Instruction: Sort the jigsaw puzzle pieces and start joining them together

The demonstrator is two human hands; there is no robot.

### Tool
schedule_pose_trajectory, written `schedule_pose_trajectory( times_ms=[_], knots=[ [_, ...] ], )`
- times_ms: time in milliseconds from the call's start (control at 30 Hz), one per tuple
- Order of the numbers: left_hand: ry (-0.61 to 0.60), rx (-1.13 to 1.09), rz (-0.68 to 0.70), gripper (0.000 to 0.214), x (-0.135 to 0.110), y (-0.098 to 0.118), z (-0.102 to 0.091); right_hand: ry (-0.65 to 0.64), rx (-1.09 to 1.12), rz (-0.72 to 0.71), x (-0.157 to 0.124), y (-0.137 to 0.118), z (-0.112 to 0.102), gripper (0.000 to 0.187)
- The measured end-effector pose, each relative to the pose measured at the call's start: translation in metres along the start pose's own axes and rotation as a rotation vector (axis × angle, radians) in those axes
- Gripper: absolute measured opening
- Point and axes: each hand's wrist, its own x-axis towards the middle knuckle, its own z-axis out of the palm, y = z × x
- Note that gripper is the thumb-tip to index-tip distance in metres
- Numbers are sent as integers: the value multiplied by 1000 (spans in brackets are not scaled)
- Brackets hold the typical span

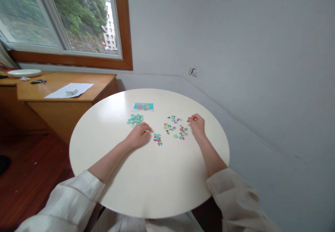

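Observation:
My left hand (139, 135) rests on the white round table (157, 183), its fingers curled and closed; anything inside them is hidden. Just right of its fingertips lies a small cluster of joined jigsaw puzzle pieces (157, 139). A pile of turquoise puzzle pieces (135, 119) sits beyond the left hand. My right hand (197, 124) is held in a pinch at the right, and I cannot make out what is in it. Left of it, colourful loose puzzle pieces (182, 131) are spread in several groups, including more pieces (169, 128) toward the middle.
A picture card (142, 107) with cartoon figures lies at the table's far side. To the left stands a wooden desk (104, 85) with a paper sheet (60, 91), a small white box (71, 91) and a white plate (24, 73). A wall (235, 68) borders the table behind and right.

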Motion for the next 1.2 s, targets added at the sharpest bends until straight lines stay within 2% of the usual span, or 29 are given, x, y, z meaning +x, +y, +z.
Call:
schedule_pose_trajectory(
  times_ms=[333,567,733,967,1200],
  knots=[
    [-15,3,-5,34,0,0,0,41,-35,-60,7,7,1,14],
    [-17,6,-6,33,0,1,-2,63,-37,0,9,7,1,13],
    [-26,0,-5,34,0,2,-2,102,-51,-6,9,5,-2,12],
    [-15,-3,-1,34,0,0,-1,77,-25,59,10,8,-1,9],
    [-17,-4,9,34,0,-1,0,84,-6,42,12,13,0,10]
  ],
)
